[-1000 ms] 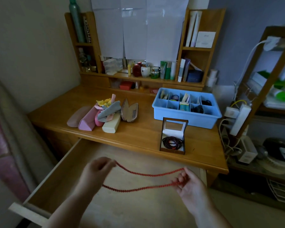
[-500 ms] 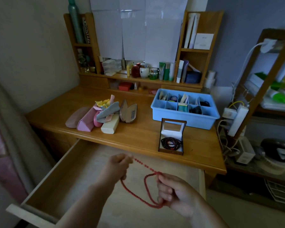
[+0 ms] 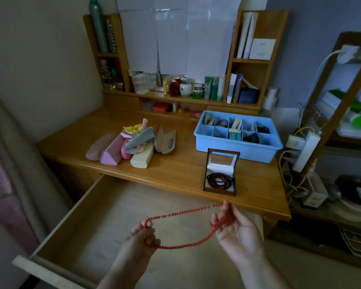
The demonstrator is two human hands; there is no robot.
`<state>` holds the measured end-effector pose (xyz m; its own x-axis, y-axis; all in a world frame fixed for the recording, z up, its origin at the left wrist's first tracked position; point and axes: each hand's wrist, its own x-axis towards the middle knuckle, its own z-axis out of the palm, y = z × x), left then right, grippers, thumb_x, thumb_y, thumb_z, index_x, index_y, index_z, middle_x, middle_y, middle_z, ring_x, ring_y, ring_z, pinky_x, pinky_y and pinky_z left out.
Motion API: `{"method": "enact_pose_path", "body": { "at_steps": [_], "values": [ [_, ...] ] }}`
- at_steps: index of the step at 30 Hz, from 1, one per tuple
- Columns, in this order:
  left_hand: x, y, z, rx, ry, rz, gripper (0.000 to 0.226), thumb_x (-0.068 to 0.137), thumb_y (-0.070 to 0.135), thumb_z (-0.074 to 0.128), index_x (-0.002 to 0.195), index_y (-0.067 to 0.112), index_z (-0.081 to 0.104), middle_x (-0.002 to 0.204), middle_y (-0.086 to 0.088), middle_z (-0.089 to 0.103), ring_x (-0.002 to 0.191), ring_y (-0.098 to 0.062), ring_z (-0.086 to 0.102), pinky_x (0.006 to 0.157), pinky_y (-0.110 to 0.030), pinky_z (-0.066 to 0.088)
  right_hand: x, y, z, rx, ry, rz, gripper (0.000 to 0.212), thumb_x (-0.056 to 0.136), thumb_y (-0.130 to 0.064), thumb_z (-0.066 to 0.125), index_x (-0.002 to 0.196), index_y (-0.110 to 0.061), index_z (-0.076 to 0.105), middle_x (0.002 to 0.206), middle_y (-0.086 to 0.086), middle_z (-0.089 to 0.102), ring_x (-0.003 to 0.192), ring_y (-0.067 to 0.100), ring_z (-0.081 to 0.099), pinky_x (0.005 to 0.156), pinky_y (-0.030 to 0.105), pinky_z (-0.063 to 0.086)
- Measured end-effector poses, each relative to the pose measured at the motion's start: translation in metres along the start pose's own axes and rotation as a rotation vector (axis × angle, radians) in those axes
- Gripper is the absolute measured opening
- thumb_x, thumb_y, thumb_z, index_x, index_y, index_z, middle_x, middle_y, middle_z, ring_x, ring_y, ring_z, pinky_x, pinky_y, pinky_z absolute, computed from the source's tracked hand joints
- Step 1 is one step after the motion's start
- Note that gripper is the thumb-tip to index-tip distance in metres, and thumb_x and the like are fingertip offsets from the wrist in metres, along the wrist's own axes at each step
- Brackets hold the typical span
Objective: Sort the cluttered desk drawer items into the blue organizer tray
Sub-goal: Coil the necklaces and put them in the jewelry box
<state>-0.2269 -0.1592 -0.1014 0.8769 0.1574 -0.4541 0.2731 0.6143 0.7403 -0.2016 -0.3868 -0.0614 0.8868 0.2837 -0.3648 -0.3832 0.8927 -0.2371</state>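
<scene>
A long string of small red beads (image 3: 181, 213) stretches between both hands above the open drawer (image 3: 92, 215). My left hand (image 3: 141, 236) grips one end of the loop with curled fingers. My right hand (image 3: 236, 228) is palm up, pinching the other end at its fingertips, with several coils of beads lying across the fingers. The blue organizer tray (image 3: 238, 150) stands at the back right of the desk, its compartments holding small items. An open jewellery box (image 3: 220, 174) with dark bead bracelets sits in front of the tray.
Glasses cases and cloths (image 3: 133, 144) lie in a heap at the middle left of the desk. Bottles and jars line the shelf (image 3: 181, 97) behind. A side rack (image 3: 331, 126) with a power strip and cables stands to the right.
The hands have moved apart, pulling the bead string out into a wider loop. My right hand has turned palm up with beads coiled on its fingers.
</scene>
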Motion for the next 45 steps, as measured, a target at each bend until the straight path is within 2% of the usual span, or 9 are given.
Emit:
{"method": "enact_pose_path", "body": {
  "at_steps": [4, 8, 15, 20, 25, 30, 34, 39, 45],
  "values": [
    [-0.019, 0.003, 0.021, 0.930, -0.145, 0.507, 0.030, 0.078, -0.015, 0.056, 0.065, 0.011, 0.065, 0.061, 0.000, 0.050, 0.049, -0.005, 0.044, 0.051, -0.021, 0.036, 0.006, 0.010, -0.002, -0.117, 0.026, -0.090, 0.038, 0.085, -0.020, 0.054, 0.120, -0.005, 0.057, 0.111, 0.015, 0.069, 0.102, 0.027, 0.067, 0.088, 0.041, 0.047],
    [-0.039, 0.012, 0.059, 1.554, -0.574, 0.758, 0.022, 0.076, 0.016, 0.054, 0.087, 0.027, 0.070, 0.085, 0.008, 0.069, 0.082, -0.004, 0.061, 0.067, -0.005, 0.040, 0.006, 0.026, -0.003, -0.743, 0.070, -0.049, 0.042, 0.080, -0.043, 0.055, 0.101, -0.011, 0.070, 0.097, 0.012, 0.073, 0.089, 0.025, 0.070, 0.085, 0.035, 0.045],
    [-0.013, 0.026, 0.076, 1.256, -0.123, 0.398, 0.016, 0.084, 0.018, 0.069, 0.088, 0.029, 0.058, 0.074, 0.005, 0.063, 0.060, -0.005, 0.060, 0.053, -0.014, 0.048, -0.013, 0.024, 0.005, -0.749, -0.065, 0.278, 0.021, 0.074, -0.027, 0.069, 0.072, -0.007, 0.062, 0.046, 0.000, 0.036, 0.037, 0.011, 0.030, 0.042, 0.024, 0.032],
    [-0.007, 0.012, 0.041, 0.234, 0.063, -0.242, 0.021, 0.091, 0.016, 0.058, 0.073, 0.006, 0.055, 0.052, -0.006, 0.047, 0.056, -0.020, 0.051, 0.069, -0.041, 0.053, -0.012, 0.012, 0.006, -0.241, 0.056, 0.162, 0.023, 0.084, -0.021, 0.056, 0.068, -0.006, 0.060, 0.045, -0.004, 0.035, 0.034, 0.007, 0.030, 0.038, 0.022, 0.037],
    [-0.023, -0.021, 0.046, -0.129, 0.034, -0.253, 0.029, 0.094, 0.014, 0.048, 0.066, 0.008, 0.045, 0.046, -0.008, 0.044, 0.050, -0.022, 0.059, 0.069, -0.042, 0.055, -0.004, 0.023, 0.003, -0.076, 0.210, 0.008, 0.008, 0.076, -0.015, 0.060, 0.074, -0.008, 0.059, 0.049, -0.002, 0.046, 0.037, 0.010, 0.040, 0.048, 0.026, 0.046],
    [-0.030, -0.025, 0.041, 0.897, -0.182, 0.407, 0.022, 0.084, 0.003, 0.062, 0.067, 0.016, 0.066, 0.059, 0.004, 0.051, 0.050, -0.005, 0.049, 0.059, -0.020, 0.047, 0.002, 0.022, -0.003, -0.072, 0.297, -0.102, 0.022, 0.088, -0.007, 0.056, 0.108, -0.001, 0.058, 0.094, 0.017, 0.068, 0.092, 0.025, 0.064, 0.083, 0.035, 0.049],
    [-0.041, -0.014, 0.061, 1.582, -0.561, 0.832, 0.018, 0.080, 0.026, 0.055, 0.091, 0.028, 0.069, 0.085, 0.007, 0.064, 0.076, -0.006, 0.058, 0.066, -0.016, 0.043, 0.002, 0.033, -0.011, -0.846, 0.261, -0.110, 0.013, 0.085, -0.024, 0.062, 0.089, -0.012, 0.068, 0.085, 0.009, 0.073, 0.087, 0.023, 0.066, 0.081, 0.034, 0.046],
    [-0.037, 0.005, 0.081, 1.175, -0.302, 0.482, 0.020, 0.078, 0.007, 0.060, 0.092, 0.021, 0.063, 0.068, -0.003, 0.069, 0.057, -0.005, 0.063, 0.056, -0.019, 0.050, -0.012, 0.029, -0.003, -0.995, 0.020, 0.166, 0.039, 0.085, -0.044, 0.061, 0.069, -0.009, 0.068, 0.054, 0.010, 0.053, 0.055, 0.022, 0.053, 0.057, 0.030, 0.044],
    [-0.029, 0.008, 0.067, 0.258, -0.366, -0.169, 0.044, 0.077, -0.007, 0.063, 0.118, 0.009, 0.056, 0.098, -0.016, 0.062, 0.090, -0.029, 0.064, 0.083, -0.040, 0.054, -0.016, 0.016, 0.001, -0.705, -0.077, 0.235, 0.014, 0.071, 0.009, 0.059, 0.084, 0.004, 0.060, 0.046, 0.001, 0.032, 0.039, 0.011, 0.034, 0.041, 0.021, 0.034]
  ]
}}
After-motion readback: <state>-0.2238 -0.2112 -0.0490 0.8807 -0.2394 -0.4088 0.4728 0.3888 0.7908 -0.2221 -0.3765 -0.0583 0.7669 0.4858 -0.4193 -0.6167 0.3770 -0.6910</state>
